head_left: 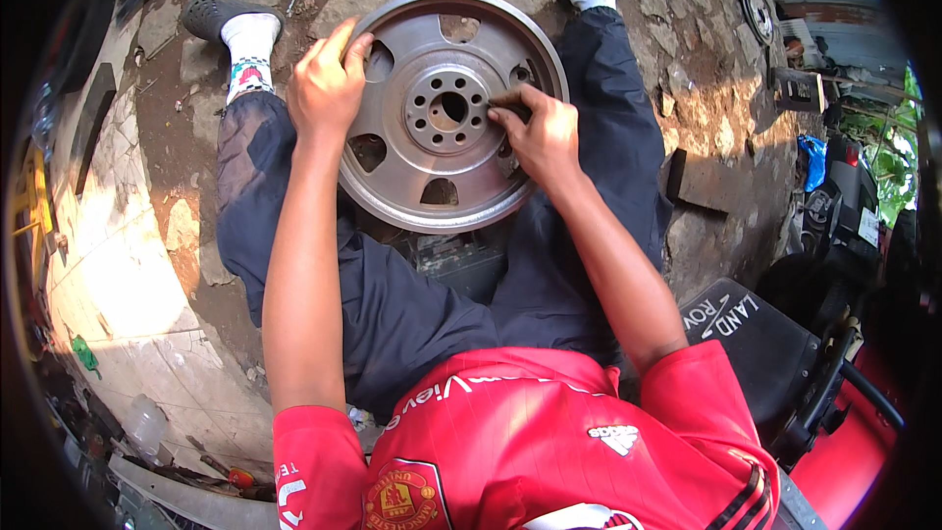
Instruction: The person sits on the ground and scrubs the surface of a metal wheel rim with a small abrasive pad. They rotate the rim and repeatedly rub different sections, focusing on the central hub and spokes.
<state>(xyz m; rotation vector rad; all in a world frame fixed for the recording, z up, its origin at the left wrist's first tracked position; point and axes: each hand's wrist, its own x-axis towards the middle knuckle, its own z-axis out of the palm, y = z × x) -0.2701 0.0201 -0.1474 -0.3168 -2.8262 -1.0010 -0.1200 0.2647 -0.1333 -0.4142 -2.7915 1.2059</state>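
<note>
Right now we have the wheel [442, 113] between our legs, face up. Left hand [326, 83] clamps its upper-left rim; right hand [540, 132], nearer the hub [448, 110], pinches a small dark piece [512, 110] just right of it.

Red jersey [510, 442] (short-sleeved), dark trousers [412, 304]

The metal wheel rim [446, 113] was grey, round and dull, with a central hub ringed by bolt holes and cut-out windows between broad spokes; it lay face up, under the left hand [327, 88] at its outer edge; the right hand [543, 134] pinched a small dark piece against its face.
</note>
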